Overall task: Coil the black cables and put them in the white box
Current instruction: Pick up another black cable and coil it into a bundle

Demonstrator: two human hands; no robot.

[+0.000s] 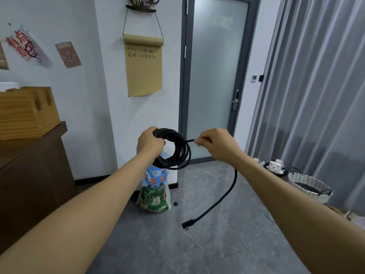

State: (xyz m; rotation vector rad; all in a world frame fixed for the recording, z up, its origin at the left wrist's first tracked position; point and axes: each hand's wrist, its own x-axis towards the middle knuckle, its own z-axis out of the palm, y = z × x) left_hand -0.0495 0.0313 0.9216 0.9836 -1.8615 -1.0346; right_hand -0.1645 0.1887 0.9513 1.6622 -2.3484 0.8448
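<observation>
Left hand [151, 142] grips the limp black cable [175, 149] coil; beside the coil, right hand [212, 144] pinches its probably light, springy tail.

Both arms were out in front. The left hand [150, 142] gripped a black cable [176, 151] wound into a coil, loops hanging below the fist. Just right of it, the right hand [214, 144] pinched the loose strand, whose tail curved down below that wrist to a plug [188, 224] above the grey floor [227, 244].
</observation>
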